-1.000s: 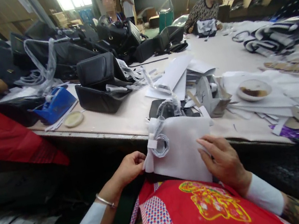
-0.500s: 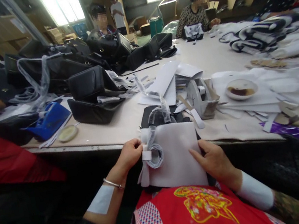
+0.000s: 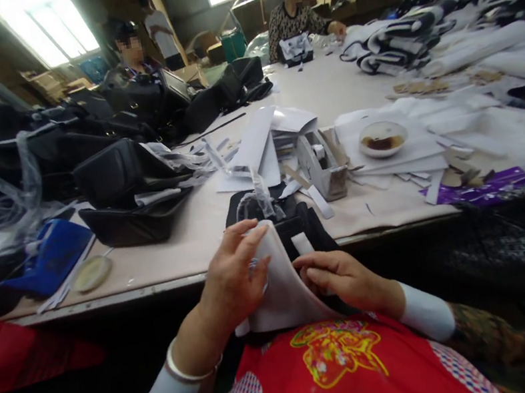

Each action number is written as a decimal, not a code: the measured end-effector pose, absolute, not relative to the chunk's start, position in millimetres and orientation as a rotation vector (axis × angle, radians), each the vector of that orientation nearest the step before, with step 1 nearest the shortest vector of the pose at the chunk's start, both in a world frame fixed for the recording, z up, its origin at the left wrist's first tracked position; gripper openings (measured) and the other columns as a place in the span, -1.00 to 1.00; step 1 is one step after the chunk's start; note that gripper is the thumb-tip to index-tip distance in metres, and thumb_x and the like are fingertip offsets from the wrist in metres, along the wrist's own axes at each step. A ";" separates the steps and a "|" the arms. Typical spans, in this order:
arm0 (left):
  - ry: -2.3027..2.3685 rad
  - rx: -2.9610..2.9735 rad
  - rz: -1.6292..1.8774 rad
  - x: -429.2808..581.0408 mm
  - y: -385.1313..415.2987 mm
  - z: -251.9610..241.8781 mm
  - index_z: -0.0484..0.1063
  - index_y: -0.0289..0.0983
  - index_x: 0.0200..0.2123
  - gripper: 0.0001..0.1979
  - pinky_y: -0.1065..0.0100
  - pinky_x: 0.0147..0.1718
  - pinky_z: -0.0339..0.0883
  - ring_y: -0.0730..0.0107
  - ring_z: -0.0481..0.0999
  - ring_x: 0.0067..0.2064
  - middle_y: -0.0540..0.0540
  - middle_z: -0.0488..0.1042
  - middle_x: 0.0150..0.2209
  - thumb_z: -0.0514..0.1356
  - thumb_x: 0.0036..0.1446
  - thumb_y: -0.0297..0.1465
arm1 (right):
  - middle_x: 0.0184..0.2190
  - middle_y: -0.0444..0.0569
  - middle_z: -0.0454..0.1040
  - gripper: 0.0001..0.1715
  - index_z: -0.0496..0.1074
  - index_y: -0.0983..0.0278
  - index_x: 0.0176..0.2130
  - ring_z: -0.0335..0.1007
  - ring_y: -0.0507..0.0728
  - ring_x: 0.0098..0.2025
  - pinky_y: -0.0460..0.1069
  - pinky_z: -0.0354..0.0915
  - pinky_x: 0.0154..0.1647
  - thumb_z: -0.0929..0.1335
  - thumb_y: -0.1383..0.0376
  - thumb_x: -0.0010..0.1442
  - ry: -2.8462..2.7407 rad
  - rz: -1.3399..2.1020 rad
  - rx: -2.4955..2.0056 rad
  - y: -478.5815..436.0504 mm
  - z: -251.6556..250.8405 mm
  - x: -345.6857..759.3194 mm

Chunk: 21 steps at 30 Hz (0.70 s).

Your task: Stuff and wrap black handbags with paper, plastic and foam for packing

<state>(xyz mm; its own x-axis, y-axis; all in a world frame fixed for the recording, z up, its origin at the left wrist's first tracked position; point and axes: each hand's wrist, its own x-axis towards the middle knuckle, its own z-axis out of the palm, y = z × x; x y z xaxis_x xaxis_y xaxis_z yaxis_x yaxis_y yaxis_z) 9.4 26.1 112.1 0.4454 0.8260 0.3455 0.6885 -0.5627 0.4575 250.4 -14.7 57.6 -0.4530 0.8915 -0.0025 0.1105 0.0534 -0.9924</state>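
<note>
My left hand [image 3: 237,285] has slid onto the white sheet [image 3: 287,294], now folded up, fingers spread flat. My right hand [image 3: 345,277] pinches its right side, near the black bag [image 3: 306,226].

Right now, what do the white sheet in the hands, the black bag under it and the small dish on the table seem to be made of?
White sheet: likely foam or nonwoven wrap, matte; bends in a soft curve without creasing. Black bag: leather or faux leather, cannot tell which; smooth with a dull sheen. Dish: probably plastic or glazed ceramic, glossy pale rim, brown residue inside.
</note>
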 end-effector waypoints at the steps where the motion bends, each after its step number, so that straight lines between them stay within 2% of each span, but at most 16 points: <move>1: 1.163 2.504 0.724 18.7 23.0 112.0 0.32 -0.12 0.22 -0.45 0.19 0.03 0.42 0.17 0.44 0.08 -0.22 0.14 0.33 0.14 0.16 -0.53 | -0.27 0.00 0.51 -0.63 0.44 0.33 0.05 0.43 0.08 -0.29 -0.03 0.39 -0.24 0.23 0.22 0.37 -1.776 1.351 -1.013 -15.7 57.8 248.5; 3: 1.024 2.578 0.588 30.9 20.1 106.7 0.38 -0.11 0.17 -0.45 0.18 0.04 0.42 0.11 0.38 0.18 -0.20 -0.05 0.42 0.10 0.13 -0.60 | -0.14 0.07 0.50 -0.65 0.45 0.31 0.06 0.43 0.13 -0.11 0.03 0.37 -0.03 0.23 0.31 0.35 -1.988 1.016 -1.071 -17.5 55.5 248.1; 6: 1.121 2.596 0.568 36.8 21.4 95.7 0.51 -0.18 -0.04 -0.60 0.12 0.07 0.41 0.04 0.33 0.24 -0.21 -0.05 0.41 0.11 0.11 -0.62 | -0.05 0.19 0.45 -0.56 0.38 0.40 0.13 0.39 0.24 0.01 0.11 0.35 0.06 0.28 0.26 0.31 -2.071 0.505 -1.384 -19.1 46.6 252.7; 8: 1.217 2.588 0.642 39.1 22.4 92.0 0.52 -0.20 -0.11 -0.66 0.05 0.12 0.38 0.01 0.30 0.26 -0.23 0.02 0.38 0.13 0.09 -0.62 | -0.03 0.26 0.42 -0.38 0.31 0.47 0.18 0.39 0.30 -0.02 0.13 0.39 -0.02 0.34 0.16 0.25 -2.105 0.296 -1.610 -19.3 40.3 253.4; 11: 1.248 2.587 0.706 45.3 20.4 91.8 0.49 -0.21 -0.07 -0.64 0.01 0.16 0.33 -0.04 0.21 0.31 -0.25 0.00 0.38 0.16 0.07 -0.60 | -0.04 0.29 0.41 -0.20 0.18 0.50 0.28 0.45 0.28 -0.19 0.09 0.42 -0.27 0.36 0.12 0.21 -2.238 0.169 -1.800 -17.9 35.0 246.9; 14: 1.255 2.593 0.737 48.9 14.9 92.0 0.45 -0.21 0.00 -0.60 -0.02 0.20 0.28 -0.08 0.11 0.37 -0.25 -0.07 0.40 0.19 0.07 -0.57 | -0.05 0.31 0.42 -0.14 0.07 0.53 0.33 0.46 0.25 -0.28 0.07 0.40 -0.36 0.34 0.20 0.19 -2.234 0.182 -1.868 -15.7 32.7 240.7; 17: 1.328 2.583 0.763 46.3 8.2 89.0 0.43 -0.21 0.05 -0.56 -0.02 0.21 0.27 -0.11 0.08 0.38 -0.24 -0.08 0.40 0.21 0.07 -0.53 | 0.01 0.32 0.43 -0.13 0.10 0.53 0.31 0.47 0.27 -0.17 0.09 0.43 -0.22 0.36 0.28 0.10 -2.005 0.421 -1.759 -17.5 28.6 247.1; 19: 1.430 2.544 0.761 44.3 4.6 85.8 0.43 -0.21 0.07 -0.56 -0.01 0.18 0.30 -0.13 0.16 0.33 -0.26 -0.04 0.39 0.24 0.07 -0.48 | -0.09 0.17 0.49 -0.28 0.25 0.43 0.21 0.47 0.21 -0.21 0.05 0.43 -0.22 0.38 0.29 0.08 -1.756 0.709 -1.635 -24.9 24.3 259.2; 21: 1.524 2.489 0.746 45.4 3.0 82.7 0.45 -0.22 0.06 -0.57 0.00 0.15 0.32 -0.14 0.25 0.27 -0.28 0.02 0.36 0.26 0.08 -0.42 | -0.27 0.00 0.49 -0.59 0.42 0.33 -0.02 0.45 0.13 -0.32 -0.01 0.41 -0.31 0.38 0.26 0.12 -1.572 0.954 -1.493 -38.6 20.2 274.8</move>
